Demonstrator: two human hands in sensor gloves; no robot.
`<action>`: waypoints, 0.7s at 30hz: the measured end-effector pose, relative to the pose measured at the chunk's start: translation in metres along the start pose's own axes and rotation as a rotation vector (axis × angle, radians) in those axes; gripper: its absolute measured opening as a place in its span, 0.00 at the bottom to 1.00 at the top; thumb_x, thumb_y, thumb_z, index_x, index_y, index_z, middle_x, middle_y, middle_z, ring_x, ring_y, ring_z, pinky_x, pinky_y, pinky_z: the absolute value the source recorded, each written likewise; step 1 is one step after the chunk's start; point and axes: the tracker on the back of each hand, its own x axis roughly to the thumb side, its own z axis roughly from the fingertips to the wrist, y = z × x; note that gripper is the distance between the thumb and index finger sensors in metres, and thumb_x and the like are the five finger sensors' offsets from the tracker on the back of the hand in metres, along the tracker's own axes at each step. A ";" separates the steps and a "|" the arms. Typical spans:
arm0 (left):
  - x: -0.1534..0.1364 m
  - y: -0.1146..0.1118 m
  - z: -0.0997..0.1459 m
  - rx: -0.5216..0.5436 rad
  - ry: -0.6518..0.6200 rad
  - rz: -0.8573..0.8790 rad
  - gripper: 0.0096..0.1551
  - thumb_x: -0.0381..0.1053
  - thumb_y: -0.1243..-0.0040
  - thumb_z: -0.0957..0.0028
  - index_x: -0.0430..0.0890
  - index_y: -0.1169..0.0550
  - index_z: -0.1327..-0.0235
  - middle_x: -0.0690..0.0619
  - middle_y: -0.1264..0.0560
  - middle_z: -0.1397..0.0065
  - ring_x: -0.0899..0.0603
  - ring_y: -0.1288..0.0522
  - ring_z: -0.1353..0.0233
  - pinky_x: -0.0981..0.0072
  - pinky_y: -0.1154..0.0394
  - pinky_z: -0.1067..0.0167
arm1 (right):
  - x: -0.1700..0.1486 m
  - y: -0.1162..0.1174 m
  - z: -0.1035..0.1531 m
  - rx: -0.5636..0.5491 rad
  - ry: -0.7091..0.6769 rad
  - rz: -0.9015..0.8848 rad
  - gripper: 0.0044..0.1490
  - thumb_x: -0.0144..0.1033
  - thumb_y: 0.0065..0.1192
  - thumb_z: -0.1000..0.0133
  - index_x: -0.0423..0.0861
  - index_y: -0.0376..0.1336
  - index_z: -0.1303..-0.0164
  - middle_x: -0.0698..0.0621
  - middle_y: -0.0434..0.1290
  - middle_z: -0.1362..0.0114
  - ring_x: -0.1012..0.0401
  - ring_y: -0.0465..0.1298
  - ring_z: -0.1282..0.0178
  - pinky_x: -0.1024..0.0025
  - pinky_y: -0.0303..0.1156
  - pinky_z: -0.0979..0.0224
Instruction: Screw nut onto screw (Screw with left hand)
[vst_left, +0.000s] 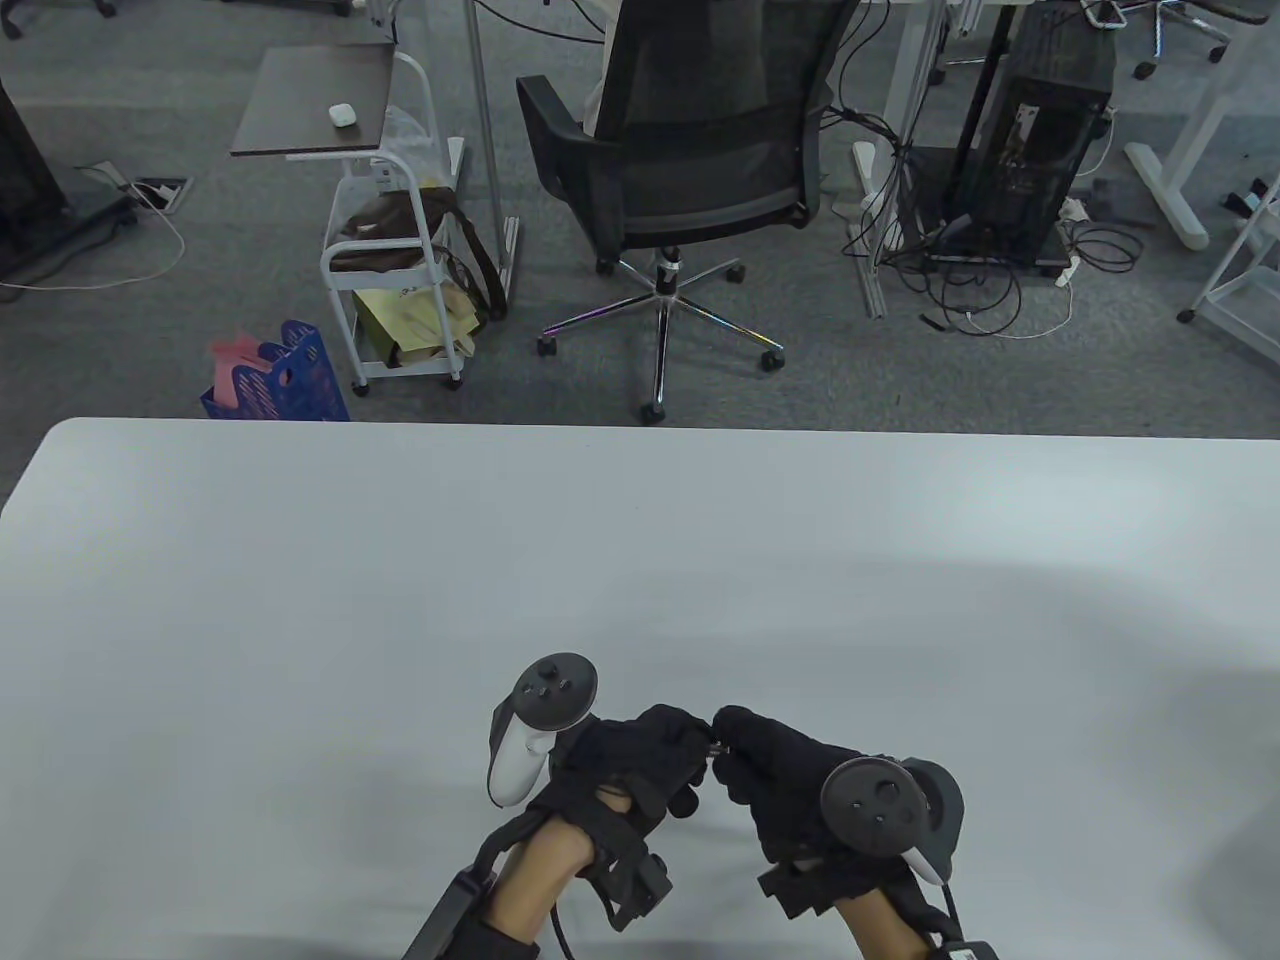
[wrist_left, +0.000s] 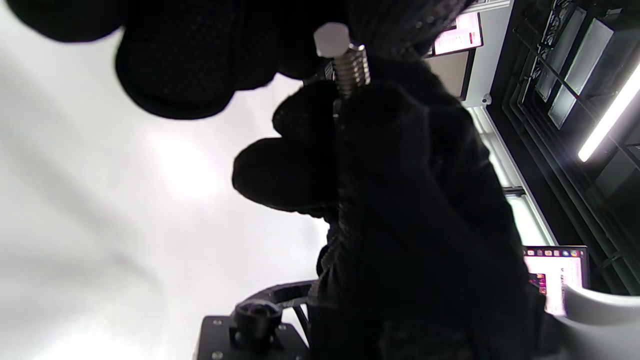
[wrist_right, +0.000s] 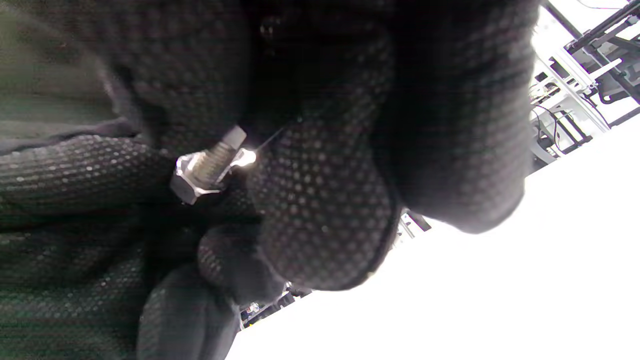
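White table (vst_left: 300, 620) fills the lower part of the table view; grey carpet beyond it. Past the far edge: black mesh office chair (vst_left: 690, 150) on a chrome star base, white rolling cart (vst_left: 400, 290) with bags on its shelves, blue crate (vst_left: 285, 385) beside the cart, dark computer tower (vst_left: 1040, 150) in a tangle of cables at upper right.

Both gloved hands low and centre over the table, fingertips meeting. Left hand (vst_left: 625, 770) carries a white tracker (vst_left: 530, 730) on its back; right hand (vst_left: 790, 790) a dark tracker (vst_left: 885, 800).

Right hand: fingers curled, pinching the screw (wrist_left: 350, 65) low on its shank; threaded part and flat end stand clear above the fingers in the left wrist view.

Left hand: fingertips curled in around the nut (wrist_right: 192, 177). Nut sits on the threaded shank, hex faces catching light, with a short length of thread and the shank end poking past it in the right wrist view. How far down the thread it sits: probably only a few turns, but gloves hide the rest.

In the table view the metal parts show only as a small glint between the two sets of fingertips.
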 end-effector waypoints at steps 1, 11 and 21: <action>-0.001 0.000 0.000 -0.005 0.002 0.004 0.32 0.50 0.45 0.52 0.34 0.29 0.38 0.31 0.27 0.40 0.30 0.22 0.52 0.39 0.29 0.54 | 0.000 0.000 0.000 0.001 0.000 -0.001 0.30 0.42 0.73 0.60 0.43 0.74 0.49 0.47 0.87 0.53 0.61 0.94 0.69 0.62 0.92 0.59; -0.001 0.001 0.002 0.057 0.030 -0.005 0.33 0.54 0.45 0.53 0.33 0.23 0.44 0.30 0.22 0.46 0.30 0.19 0.57 0.38 0.27 0.58 | 0.000 -0.002 0.001 0.004 -0.004 -0.051 0.29 0.42 0.76 0.58 0.46 0.73 0.47 0.47 0.85 0.50 0.62 0.93 0.66 0.62 0.91 0.56; -0.001 0.000 0.001 -0.008 0.004 0.023 0.33 0.51 0.46 0.51 0.35 0.31 0.35 0.31 0.28 0.38 0.30 0.22 0.51 0.39 0.29 0.53 | 0.004 -0.002 0.000 0.002 -0.027 0.027 0.31 0.40 0.78 0.61 0.44 0.74 0.48 0.46 0.86 0.51 0.63 0.93 0.69 0.63 0.92 0.58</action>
